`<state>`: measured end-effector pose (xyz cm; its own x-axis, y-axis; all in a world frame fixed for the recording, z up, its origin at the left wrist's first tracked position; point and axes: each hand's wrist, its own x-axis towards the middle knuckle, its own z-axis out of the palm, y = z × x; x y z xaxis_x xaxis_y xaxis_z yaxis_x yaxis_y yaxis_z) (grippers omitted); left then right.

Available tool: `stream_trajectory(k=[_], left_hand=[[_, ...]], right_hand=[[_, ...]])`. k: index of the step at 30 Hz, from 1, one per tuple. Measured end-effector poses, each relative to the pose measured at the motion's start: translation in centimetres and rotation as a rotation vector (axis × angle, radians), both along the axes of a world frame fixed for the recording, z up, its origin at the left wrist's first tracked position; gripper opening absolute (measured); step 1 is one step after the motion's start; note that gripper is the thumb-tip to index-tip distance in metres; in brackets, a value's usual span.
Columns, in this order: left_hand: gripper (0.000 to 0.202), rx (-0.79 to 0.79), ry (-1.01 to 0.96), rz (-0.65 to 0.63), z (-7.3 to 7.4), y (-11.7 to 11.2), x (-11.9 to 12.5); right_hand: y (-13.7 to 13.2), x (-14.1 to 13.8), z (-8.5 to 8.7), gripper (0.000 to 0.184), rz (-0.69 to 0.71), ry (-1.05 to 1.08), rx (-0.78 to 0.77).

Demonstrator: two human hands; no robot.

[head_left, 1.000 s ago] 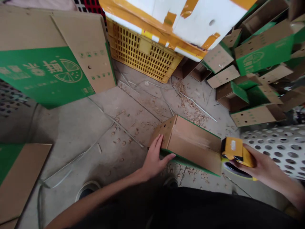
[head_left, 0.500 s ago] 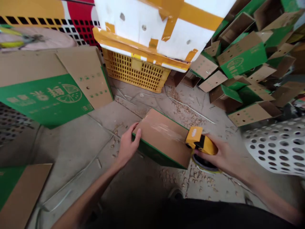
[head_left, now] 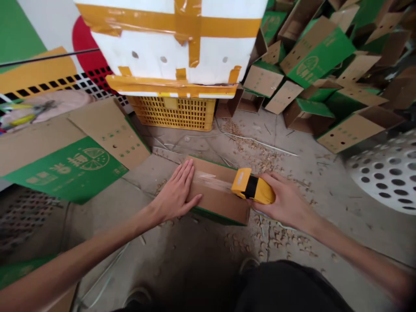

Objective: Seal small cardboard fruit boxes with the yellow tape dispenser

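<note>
A brown and green cardboard box (head_left: 216, 201) sits on the floor in front of me, with clear tape (head_left: 211, 180) running along its top. My left hand (head_left: 175, 190) lies flat across the left end of that top, fingers stretched out and thumb spread. In my right hand (head_left: 281, 201) is a yellow tape dispenser (head_left: 261, 190) with a black band. Its front end rests on or just over the right end of the box top, in line with the tape. The dispenser's underside and the tape roll are mostly hidden.
White foam boxes (head_left: 146, 47) with orange tape stand on a yellow crate (head_left: 175, 115) ahead. A large green and brown carton (head_left: 74, 162) is at left, with pliers (head_left: 29, 115) above it. Cardboard boxes (head_left: 318, 56) are heaped at right, beside a white perforated basket (head_left: 386, 173).
My left hand has shifted from gripping the box's left edge to lying flat on its top. The tape dispenser has moved left over the box's right end.
</note>
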<state>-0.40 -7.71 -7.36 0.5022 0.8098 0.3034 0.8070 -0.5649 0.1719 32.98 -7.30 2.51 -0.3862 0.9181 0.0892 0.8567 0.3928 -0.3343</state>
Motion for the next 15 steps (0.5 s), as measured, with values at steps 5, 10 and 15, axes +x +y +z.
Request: stream_trajectory(k=[5, 10, 15], left_hand=[[0.084, -0.079, 0.076, -0.169, 0.8, 0.8, -0.5], [0.059, -0.215, -0.029, -0.173, 1.0, 4.4, 1.2], [0.057, -0.125, 0.059, 0.196, 0.7, 7.4, 6.4]], right_hand=[[-0.5, -0.1, -0.2, 0.044, -0.058, 0.063, -0.051], [-0.8, 0.1, -0.6, 0.047, -0.108, 0.064, -0.084], [-1.0, 0.5, -0.7, 0.048, -0.112, 0.067, -0.113]])
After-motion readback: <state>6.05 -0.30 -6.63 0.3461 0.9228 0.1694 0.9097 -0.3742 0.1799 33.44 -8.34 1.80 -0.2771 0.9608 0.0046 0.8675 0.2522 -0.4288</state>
